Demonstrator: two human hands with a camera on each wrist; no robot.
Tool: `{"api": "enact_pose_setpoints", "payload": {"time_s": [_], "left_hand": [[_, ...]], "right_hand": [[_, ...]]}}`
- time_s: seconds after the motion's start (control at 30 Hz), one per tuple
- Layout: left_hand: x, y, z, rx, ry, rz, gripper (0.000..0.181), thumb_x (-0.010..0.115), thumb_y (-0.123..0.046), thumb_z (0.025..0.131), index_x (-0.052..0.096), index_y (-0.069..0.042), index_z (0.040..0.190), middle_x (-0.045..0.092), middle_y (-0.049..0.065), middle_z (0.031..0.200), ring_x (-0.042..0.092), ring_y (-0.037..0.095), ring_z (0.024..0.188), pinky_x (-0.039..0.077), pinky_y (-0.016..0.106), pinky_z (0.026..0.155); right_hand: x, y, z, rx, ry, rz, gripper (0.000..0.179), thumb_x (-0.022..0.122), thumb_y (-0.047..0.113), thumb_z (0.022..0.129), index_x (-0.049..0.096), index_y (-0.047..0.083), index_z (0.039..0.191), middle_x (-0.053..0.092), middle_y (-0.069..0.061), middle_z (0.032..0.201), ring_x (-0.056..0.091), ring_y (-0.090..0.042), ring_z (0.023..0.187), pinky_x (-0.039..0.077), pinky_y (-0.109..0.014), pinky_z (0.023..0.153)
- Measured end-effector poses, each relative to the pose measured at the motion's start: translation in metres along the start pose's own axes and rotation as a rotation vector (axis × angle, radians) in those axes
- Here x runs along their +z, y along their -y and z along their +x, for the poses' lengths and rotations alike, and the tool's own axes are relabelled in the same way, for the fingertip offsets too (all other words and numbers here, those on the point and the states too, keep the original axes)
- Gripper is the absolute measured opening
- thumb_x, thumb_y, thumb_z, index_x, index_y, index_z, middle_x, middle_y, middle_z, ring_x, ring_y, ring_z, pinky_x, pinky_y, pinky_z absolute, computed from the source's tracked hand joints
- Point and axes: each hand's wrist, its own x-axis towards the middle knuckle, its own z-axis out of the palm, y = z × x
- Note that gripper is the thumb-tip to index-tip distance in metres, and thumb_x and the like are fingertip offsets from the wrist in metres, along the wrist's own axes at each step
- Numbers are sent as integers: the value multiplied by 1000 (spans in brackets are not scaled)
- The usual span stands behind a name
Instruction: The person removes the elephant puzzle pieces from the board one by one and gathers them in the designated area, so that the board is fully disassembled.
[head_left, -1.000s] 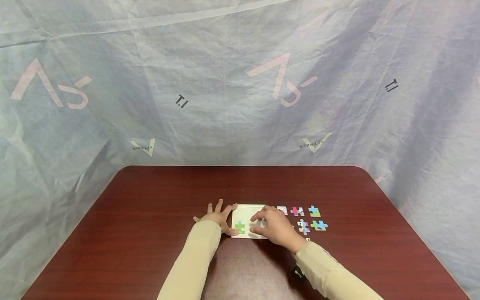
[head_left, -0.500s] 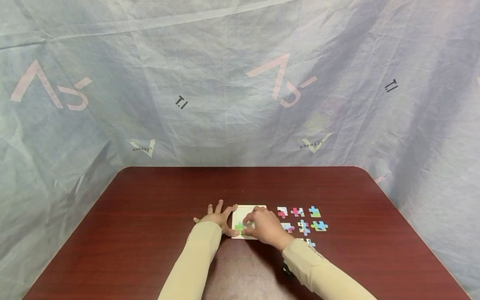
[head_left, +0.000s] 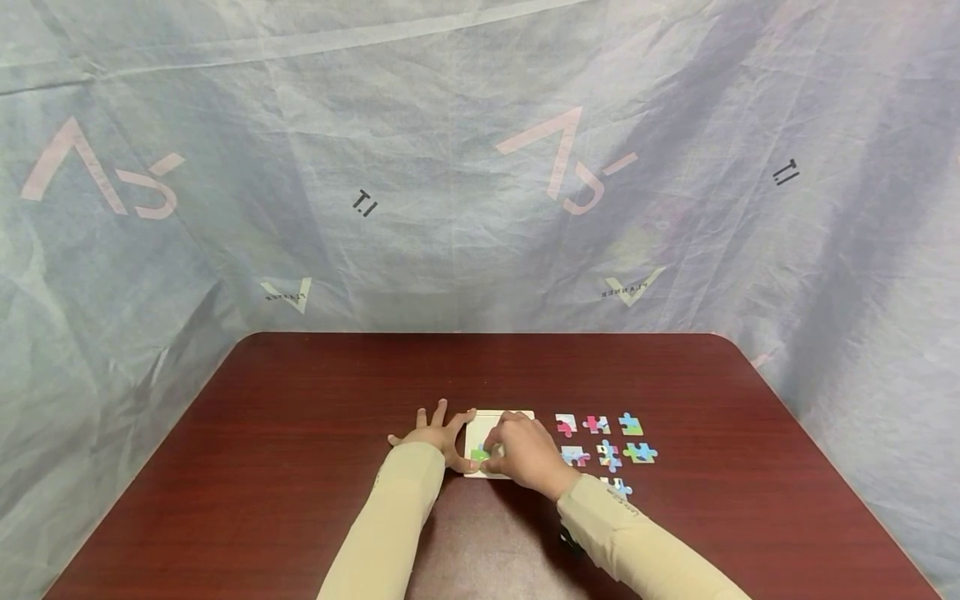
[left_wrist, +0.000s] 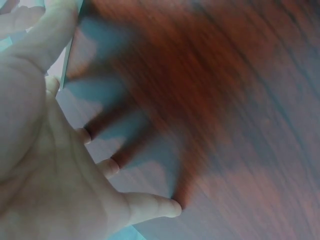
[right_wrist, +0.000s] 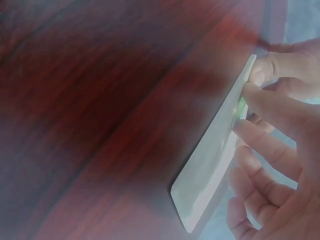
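A flat white puzzle tray point(head_left: 477, 429) lies on the table with a green puzzle piece point(head_left: 478, 455) in its near left corner. Fingers spread wide, my left hand point(head_left: 433, 435) steadies the tray's left edge; its thumb and index finger touch the two left corners. My right hand point(head_left: 525, 450) reaches over the tray from the right, thumb and index finger curled to either side of the green piece. In the right wrist view, a bit of green point(right_wrist: 239, 109) shows between those fingertips, and my right hand point(right_wrist: 280, 145) hides the rest of the piece.
Several loose puzzle pieces lie in rows right of the tray, among them a pink one point(head_left: 597, 424) and a blue-green one point(head_left: 641, 452). The right sleeve point(head_left: 615, 517) partly covers the nearest row. A grey cloth point(head_left: 450, 208) hangs behind the dark red table point(head_left: 337, 375).
My right hand has moved left across the tray to the green piece, and its thumb and index finger have closed in. More loose pieces now show. The left hand has stayed in place.
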Motion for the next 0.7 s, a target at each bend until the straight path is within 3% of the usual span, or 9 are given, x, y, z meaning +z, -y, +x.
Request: {"api": "enact_pose_setpoints", "payload": {"time_s": [0.2, 0.47, 0.6, 0.7], "left_hand": [[-12, -9, -20, 8, -16, 0, 91, 81, -46, 86, 29, -33, 160, 12, 10, 170, 10, 42, 154, 21, 83, 103], [6, 3, 5, 7, -16, 37, 96, 79, -53, 84, 24, -41, 161, 7, 8, 171, 6, 41, 155, 20, 84, 102], [8, 5, 9, 5, -26, 43, 95, 80, -52, 84, 25, -40, 161, 9, 8, 171, 7, 41, 155, 21, 85, 101], [0, -1, -4, 7, -29, 42, 92, 80, -49, 86, 27, -36, 161, 12, 10, 170, 11, 42, 154, 22, 83, 102]], "right_hand": [[1, 2, 1, 37, 10, 19, 21, 93, 20, 71, 79, 9, 81, 64, -2, 82, 62, -23, 81, 50, -41, 70], [1, 1, 2, 100, 21, 25, 24, 94, 23, 71, 77, 11, 82, 64, -1, 84, 63, -24, 85, 51, -44, 74], [0, 2, 2, 135, 35, 31, 24, 94, 23, 71, 76, 12, 82, 64, -1, 85, 63, -23, 85, 50, -44, 74], [0, 2, 3, 151, 42, 34, 24, 95, 23, 70, 76, 12, 82, 64, -1, 85, 62, -21, 83, 49, -43, 73]]}}
